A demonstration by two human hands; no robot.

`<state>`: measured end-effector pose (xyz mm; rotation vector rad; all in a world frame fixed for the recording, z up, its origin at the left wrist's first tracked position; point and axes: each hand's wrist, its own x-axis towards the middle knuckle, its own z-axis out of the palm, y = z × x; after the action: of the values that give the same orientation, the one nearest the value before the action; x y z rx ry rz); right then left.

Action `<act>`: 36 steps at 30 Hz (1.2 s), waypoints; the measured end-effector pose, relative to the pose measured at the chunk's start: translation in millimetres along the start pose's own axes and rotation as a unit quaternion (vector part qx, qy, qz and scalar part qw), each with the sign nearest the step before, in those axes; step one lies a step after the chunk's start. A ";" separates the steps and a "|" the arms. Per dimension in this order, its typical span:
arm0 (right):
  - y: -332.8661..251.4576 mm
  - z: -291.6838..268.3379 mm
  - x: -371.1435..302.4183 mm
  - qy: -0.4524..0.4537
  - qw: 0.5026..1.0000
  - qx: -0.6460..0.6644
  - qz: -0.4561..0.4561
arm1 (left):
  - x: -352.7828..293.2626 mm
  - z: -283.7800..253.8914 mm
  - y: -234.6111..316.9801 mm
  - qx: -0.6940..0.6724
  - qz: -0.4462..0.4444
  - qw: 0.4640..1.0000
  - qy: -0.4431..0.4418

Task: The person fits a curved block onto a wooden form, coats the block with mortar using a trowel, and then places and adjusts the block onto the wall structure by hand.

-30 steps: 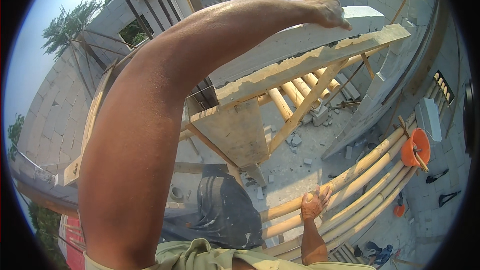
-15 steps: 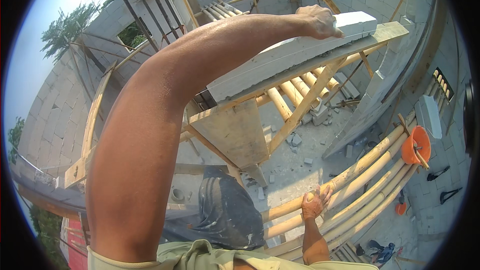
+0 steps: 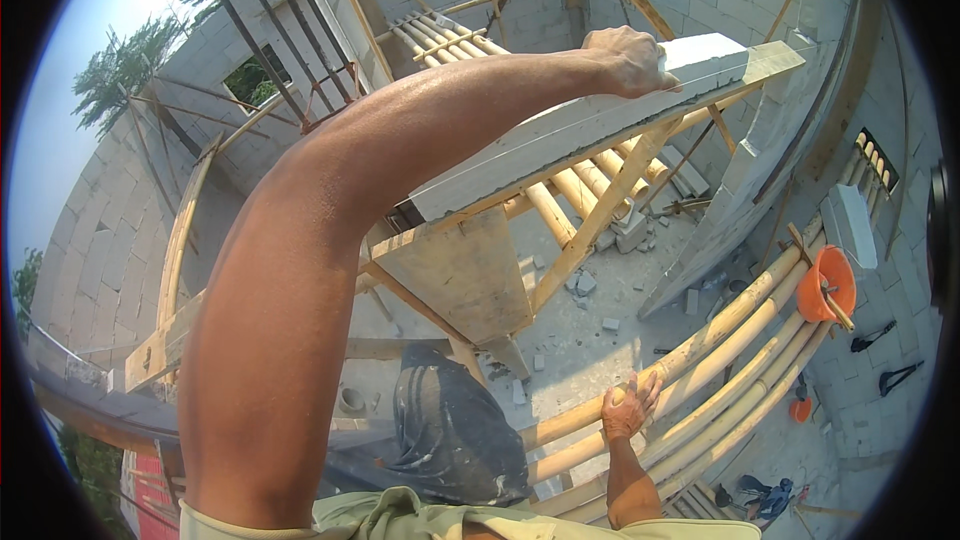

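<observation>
My left arm stretches from the lower left up to a long white concrete block (image 3: 560, 135), and my left hand (image 3: 628, 60) grips the block's top edge near its far end. The block lies along a wooden plank (image 3: 775, 58) on a timber frame. Lower down, my right hand (image 3: 630, 405) is closed around a thick bamboo pole (image 3: 720, 325), one of several curved poles running up to the right.
An orange pan (image 3: 825, 285) with a tool in it sits on the bamboo poles. A loose white block (image 3: 852, 225) lies to the right, a dark grey sack (image 3: 450, 430) below me. Rubble (image 3: 600, 310) litters the floor far below. Block walls surround; rebar (image 3: 260, 60) rises upper left.
My left hand and the white block have shifted slightly down and left in view. My right hand stays on the bamboo pole.
</observation>
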<state>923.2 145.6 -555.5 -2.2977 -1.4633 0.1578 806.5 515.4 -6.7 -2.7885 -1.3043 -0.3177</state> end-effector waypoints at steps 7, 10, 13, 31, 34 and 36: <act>-17.0 -6.7 6.3 -0.014 1.000 0.007 -0.006 | -14.3 -6.4 -11.8 -0.001 -0.036 0.999 0.023; -1.8 -1.5 5.0 -0.003 1.000 0.007 0.001 | -10.2 -0.6 -5.7 0.000 -0.003 0.999 0.043; 3.6 2.6 3.2 0.001 1.000 0.003 -0.004 | -6.6 4.8 -8.4 0.004 0.011 0.998 0.067; 2.4 6.5 3.9 -0.012 1.000 -0.008 -0.009 | -13.5 7.8 -4.7 0.017 0.015 0.997 0.079; 2.6 5.1 3.9 -0.017 1.000 -0.014 -0.007 | -13.3 9.9 -3.9 0.016 0.003 0.997 0.080; 2.1 2.9 4.6 -0.005 1.000 -0.003 -0.013 | -13.1 9.6 -4.8 0.016 0.003 0.997 0.078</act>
<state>926.1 149.7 -558.4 -2.2836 -1.5006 0.1593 796.3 509.9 -19.0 -2.6790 -1.2556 -0.4977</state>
